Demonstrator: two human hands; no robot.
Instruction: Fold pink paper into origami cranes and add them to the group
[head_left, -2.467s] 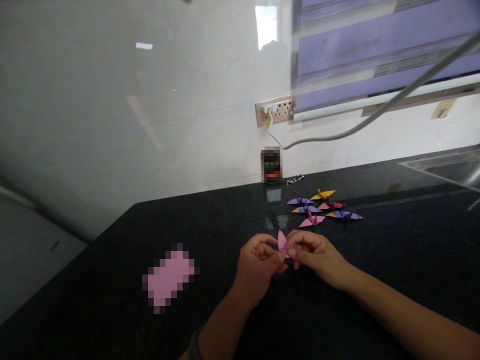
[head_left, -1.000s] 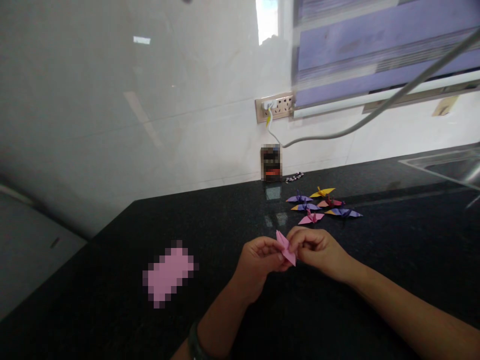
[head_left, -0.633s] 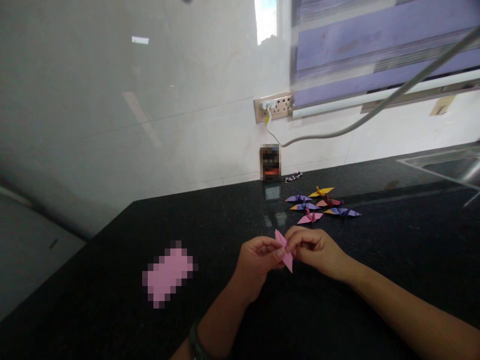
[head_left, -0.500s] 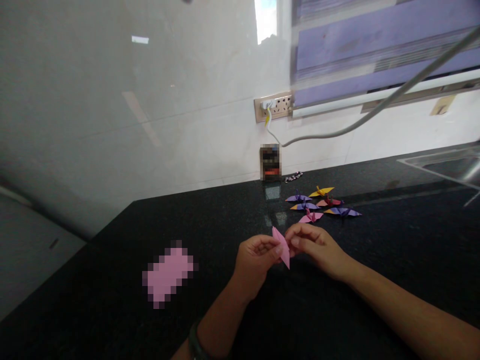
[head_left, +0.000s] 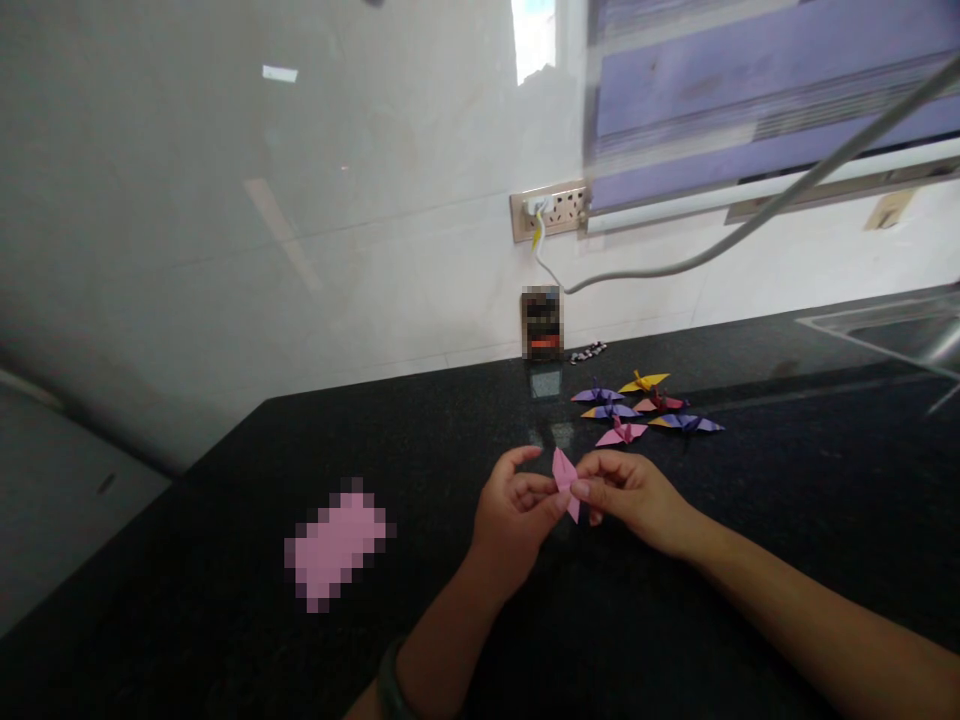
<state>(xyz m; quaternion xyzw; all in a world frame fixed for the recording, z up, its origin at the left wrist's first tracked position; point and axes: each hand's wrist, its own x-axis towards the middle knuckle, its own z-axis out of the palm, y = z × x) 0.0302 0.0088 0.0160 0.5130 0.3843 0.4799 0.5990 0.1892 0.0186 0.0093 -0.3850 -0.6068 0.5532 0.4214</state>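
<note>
A piece of folded pink paper (head_left: 564,474), pointed at both ends, is held up between my two hands above the dark counter. My left hand (head_left: 517,510) pinches its left side between thumb and fingers, with the index finger lifted away. From the other side, my right hand (head_left: 626,498) grips it, the thumb lying on the near face. Fingertips behind the paper are partly hidden. Just beyond my right hand sits a pink paper crane (head_left: 621,432), with purple cranes (head_left: 609,411), a red one (head_left: 660,402) and a yellow one (head_left: 643,382) grouped behind it.
A blurred-out pink item (head_left: 341,545) lies on the black counter (head_left: 225,500) to the left. Against the wall stands a pixelated dark box (head_left: 541,325), beside a small patterned strip (head_left: 589,353). A grey cable (head_left: 675,268) runs from the wall socket (head_left: 551,210) to the upper right.
The folded pink paper has turned to show more of its face. My left index finger has lifted off it, and my right thumb has moved onto its front.
</note>
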